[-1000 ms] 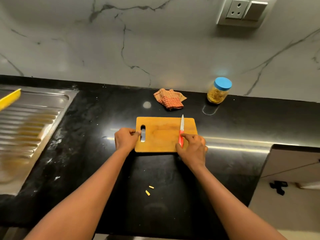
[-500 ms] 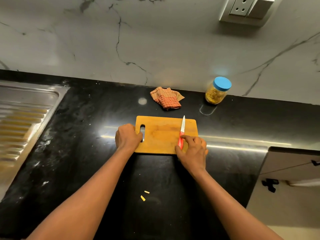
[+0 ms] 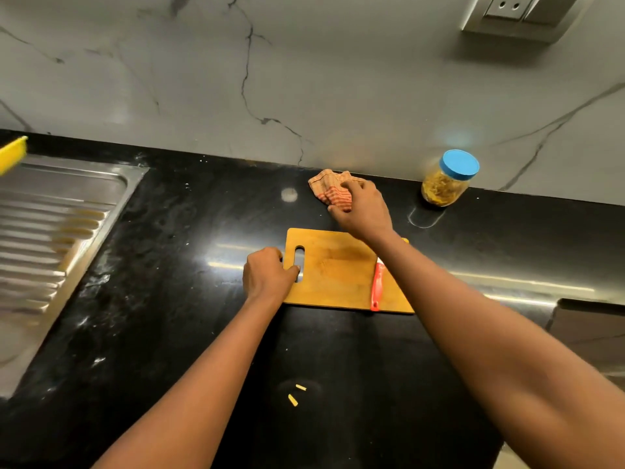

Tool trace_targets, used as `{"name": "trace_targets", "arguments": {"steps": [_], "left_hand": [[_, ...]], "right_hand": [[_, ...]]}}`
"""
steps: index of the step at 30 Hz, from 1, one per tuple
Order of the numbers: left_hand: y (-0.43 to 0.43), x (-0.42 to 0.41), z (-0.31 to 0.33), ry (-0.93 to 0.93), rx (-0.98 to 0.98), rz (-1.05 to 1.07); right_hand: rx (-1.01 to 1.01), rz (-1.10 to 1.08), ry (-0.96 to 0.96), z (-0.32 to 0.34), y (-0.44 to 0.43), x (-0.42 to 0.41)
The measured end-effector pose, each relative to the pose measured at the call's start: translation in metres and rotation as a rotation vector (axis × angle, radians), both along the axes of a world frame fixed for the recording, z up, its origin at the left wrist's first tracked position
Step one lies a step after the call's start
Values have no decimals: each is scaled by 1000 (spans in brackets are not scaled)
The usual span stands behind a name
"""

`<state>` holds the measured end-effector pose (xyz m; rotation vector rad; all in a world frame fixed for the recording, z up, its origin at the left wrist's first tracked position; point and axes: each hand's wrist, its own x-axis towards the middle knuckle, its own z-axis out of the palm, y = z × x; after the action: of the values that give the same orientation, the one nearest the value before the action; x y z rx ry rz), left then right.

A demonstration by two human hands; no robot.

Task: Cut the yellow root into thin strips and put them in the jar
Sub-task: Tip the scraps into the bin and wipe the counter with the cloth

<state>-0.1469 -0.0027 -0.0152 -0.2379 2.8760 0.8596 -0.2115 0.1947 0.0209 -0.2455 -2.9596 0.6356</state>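
A wooden cutting board (image 3: 334, 269) lies on the black counter. My left hand (image 3: 267, 274) grips its left edge, one finger in the handle slot. A red-handled knife (image 3: 377, 287) rests on the board's right side, its blade hidden under my right forearm. My right hand (image 3: 360, 208) reaches past the board and grasps an orange striped cloth (image 3: 328, 189) by the wall. A jar (image 3: 446, 179) with a blue lid, holding yellow strips, stands at the back right. Two small yellow strips (image 3: 295, 396) lie on the counter near the front.
A steel sink drainboard (image 3: 57, 228) fills the left side, with a yellow object (image 3: 13, 152) at its far corner. The marble wall carries a socket plate (image 3: 521, 13) at upper right. The counter ends at the right (image 3: 568, 316).
My right hand let go of the knife, which now lies on the board, and moved forward to the cloth. My left hand stayed on the board's edge.
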Motion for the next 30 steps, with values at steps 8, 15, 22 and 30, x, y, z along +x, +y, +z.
{"name": "trace_targets", "arguments": {"steps": [8, 15, 22, 30], "left_hand": [[-1, -1, 0, -39, 4, -8], [11, 6, 7, -47, 19, 8], [36, 17, 4, -72, 130, -40], [-13, 17, 5, 102, 261, 309]], "right_hand": [[299, -26, -138, -22, -8, -52], [404, 79, -153, -19, -64, -37], [284, 227, -180, -7, -89, -34], [135, 327, -50, -31, -93, 11]]}}
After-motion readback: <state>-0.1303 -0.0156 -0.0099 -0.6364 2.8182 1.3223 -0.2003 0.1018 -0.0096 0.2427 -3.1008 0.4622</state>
